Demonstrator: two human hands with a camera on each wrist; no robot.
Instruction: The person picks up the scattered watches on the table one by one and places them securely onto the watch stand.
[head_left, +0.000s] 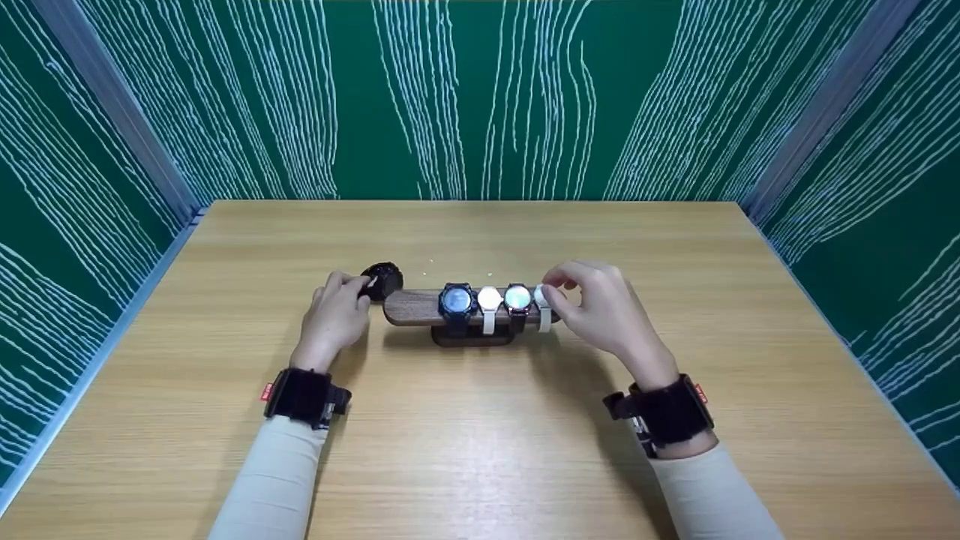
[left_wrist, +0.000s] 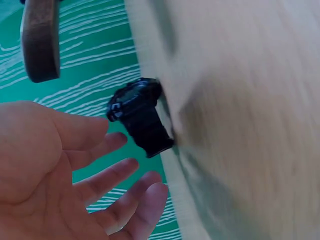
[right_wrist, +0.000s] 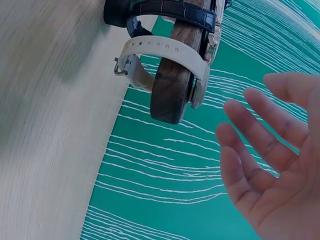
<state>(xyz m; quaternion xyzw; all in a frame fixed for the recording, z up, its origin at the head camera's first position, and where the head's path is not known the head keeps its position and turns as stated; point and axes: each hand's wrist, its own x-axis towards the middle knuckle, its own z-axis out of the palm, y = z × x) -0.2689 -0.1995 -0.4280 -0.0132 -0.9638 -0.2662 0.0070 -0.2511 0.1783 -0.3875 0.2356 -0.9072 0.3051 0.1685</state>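
A black chunky watch [head_left: 384, 280] stands on the table just off the left end of a dark wooden watch stand [head_left: 412, 309]. My left hand [head_left: 334, 315] is beside it, fingers loosely spread; in the left wrist view one fingertip reaches the edge of the black watch [left_wrist: 142, 112]. On the stand's right end, a white-strap watch [right_wrist: 165, 48] is fastened round the bar. My right hand [head_left: 600, 304] hovers next to that watch, and the right wrist view shows its relaxed fingers apart from it, holding nothing.
Along the bar sit a dark blue watch [head_left: 457, 300], another white-strap watch [head_left: 489, 298] and a watch with a black leather strap [head_left: 517, 298]. Green panels [head_left: 495, 97] with white lines stand round the wooden table [head_left: 480, 420]. Tiny white specks lie behind the stand.
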